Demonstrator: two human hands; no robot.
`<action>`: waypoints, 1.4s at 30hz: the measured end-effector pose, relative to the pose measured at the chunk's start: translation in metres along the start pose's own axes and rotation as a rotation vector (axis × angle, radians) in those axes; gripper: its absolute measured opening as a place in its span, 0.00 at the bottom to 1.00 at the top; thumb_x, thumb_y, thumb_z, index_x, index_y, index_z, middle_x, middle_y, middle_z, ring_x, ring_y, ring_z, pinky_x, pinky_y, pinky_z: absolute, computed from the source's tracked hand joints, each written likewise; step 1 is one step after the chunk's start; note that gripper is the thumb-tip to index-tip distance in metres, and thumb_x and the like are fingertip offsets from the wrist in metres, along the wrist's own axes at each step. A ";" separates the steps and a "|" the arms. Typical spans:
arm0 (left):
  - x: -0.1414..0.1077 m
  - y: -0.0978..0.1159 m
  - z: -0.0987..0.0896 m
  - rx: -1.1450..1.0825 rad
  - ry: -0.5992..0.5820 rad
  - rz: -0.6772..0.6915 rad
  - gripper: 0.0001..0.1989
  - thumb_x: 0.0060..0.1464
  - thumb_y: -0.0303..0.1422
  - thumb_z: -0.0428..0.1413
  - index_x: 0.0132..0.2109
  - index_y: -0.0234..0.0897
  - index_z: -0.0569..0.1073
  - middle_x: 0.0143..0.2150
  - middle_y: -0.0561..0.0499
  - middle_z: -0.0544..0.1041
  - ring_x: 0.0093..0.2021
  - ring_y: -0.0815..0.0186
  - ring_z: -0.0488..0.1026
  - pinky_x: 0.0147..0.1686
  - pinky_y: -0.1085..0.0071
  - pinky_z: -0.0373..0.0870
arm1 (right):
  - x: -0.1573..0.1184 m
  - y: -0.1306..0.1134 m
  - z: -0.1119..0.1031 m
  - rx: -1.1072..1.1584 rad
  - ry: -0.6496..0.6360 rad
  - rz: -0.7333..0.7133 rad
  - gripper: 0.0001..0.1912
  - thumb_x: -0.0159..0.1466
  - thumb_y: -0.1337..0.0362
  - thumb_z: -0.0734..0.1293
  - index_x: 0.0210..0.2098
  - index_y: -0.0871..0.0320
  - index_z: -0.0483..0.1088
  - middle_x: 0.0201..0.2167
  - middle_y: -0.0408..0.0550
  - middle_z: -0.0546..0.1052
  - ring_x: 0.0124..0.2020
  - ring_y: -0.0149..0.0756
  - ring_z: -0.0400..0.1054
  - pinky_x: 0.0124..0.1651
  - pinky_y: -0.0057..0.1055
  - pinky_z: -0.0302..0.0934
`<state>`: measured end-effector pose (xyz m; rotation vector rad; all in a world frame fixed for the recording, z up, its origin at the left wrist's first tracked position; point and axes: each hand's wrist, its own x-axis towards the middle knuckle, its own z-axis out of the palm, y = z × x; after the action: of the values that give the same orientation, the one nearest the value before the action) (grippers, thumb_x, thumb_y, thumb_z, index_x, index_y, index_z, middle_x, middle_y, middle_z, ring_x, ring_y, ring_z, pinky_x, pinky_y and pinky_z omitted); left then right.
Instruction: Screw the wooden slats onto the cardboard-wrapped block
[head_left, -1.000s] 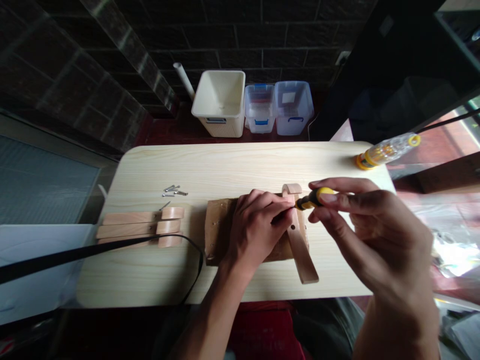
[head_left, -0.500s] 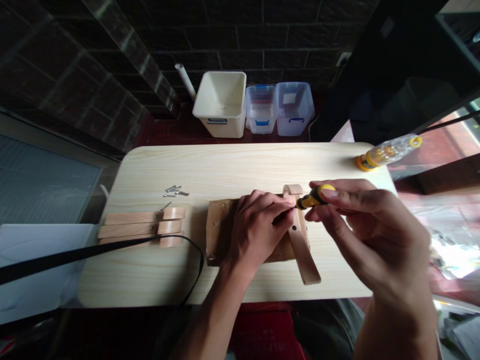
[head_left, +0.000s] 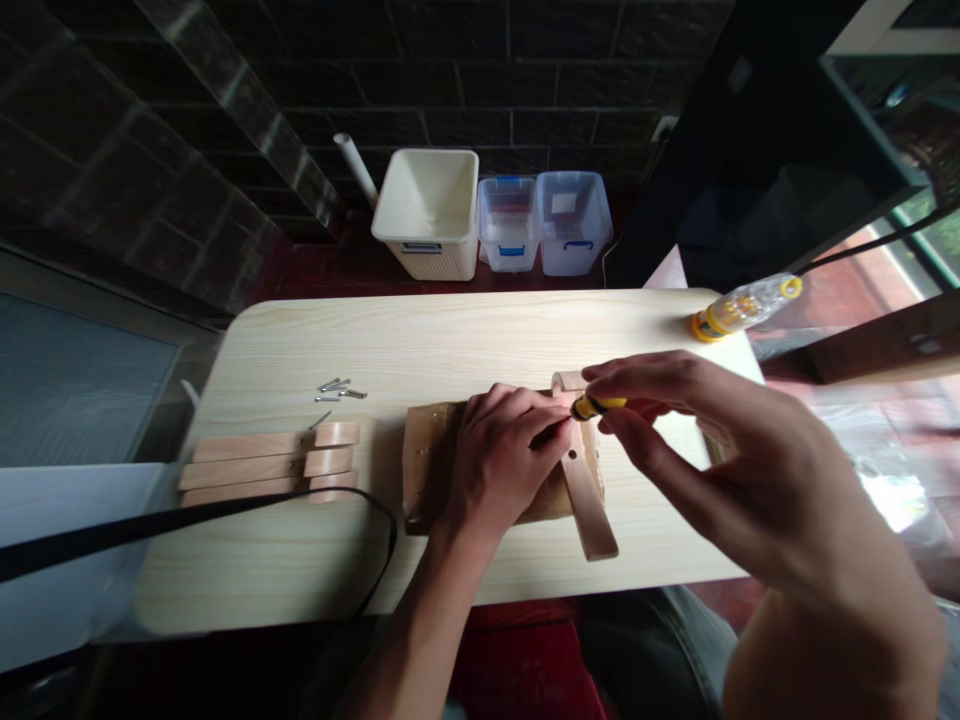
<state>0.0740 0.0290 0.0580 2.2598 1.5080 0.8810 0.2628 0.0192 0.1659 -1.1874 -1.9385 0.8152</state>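
Note:
A yellow and black screwdriver (head_left: 598, 404) is pinched by its handle between the thumb and fingers of my right hand (head_left: 720, 450). Its tip points left, at the upper part of a curved wooden piece (head_left: 589, 505) with a dark hole. This piece lies across the right end of a brown cardboard block (head_left: 429, 465). My left hand (head_left: 502, 450) rests on the block, its thumb and forefinger closed together at the screwdriver's tip; what they pinch is too small to make out.
Several screws (head_left: 341, 388) and three hooked wooden pieces (head_left: 251, 468) lie at the left of the table (head_left: 450, 335). A black strap (head_left: 225, 505) crosses there. A clear bottle (head_left: 742, 308) stands back right. Bins (head_left: 431, 258) stand behind the table.
My right hand has turned over the screwdriver and covers more of its handle. The whole view has shifted slightly, so the table and its objects appear a little further left.

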 end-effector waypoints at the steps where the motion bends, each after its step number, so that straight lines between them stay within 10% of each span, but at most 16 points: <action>1: 0.000 0.000 0.000 0.004 -0.003 0.005 0.04 0.64 0.32 0.62 0.41 0.45 0.83 0.39 0.54 0.83 0.45 0.60 0.76 0.48 0.60 0.68 | 0.004 -0.002 -0.006 -0.039 -0.045 -0.004 0.13 0.70 0.67 0.71 0.53 0.50 0.79 0.50 0.48 0.84 0.47 0.43 0.81 0.47 0.34 0.77; 42: 0.000 0.001 -0.001 -0.056 0.008 -0.023 0.04 0.63 0.32 0.62 0.42 0.45 0.83 0.44 0.55 0.86 0.45 0.61 0.77 0.50 0.59 0.70 | -0.017 0.012 0.006 0.195 0.122 0.098 0.14 0.66 0.66 0.75 0.51 0.51 0.77 0.51 0.50 0.83 0.51 0.46 0.81 0.46 0.34 0.80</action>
<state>0.0741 0.0284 0.0599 2.1973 1.4904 0.9148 0.2694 0.0072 0.1486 -1.1921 -1.6727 0.9381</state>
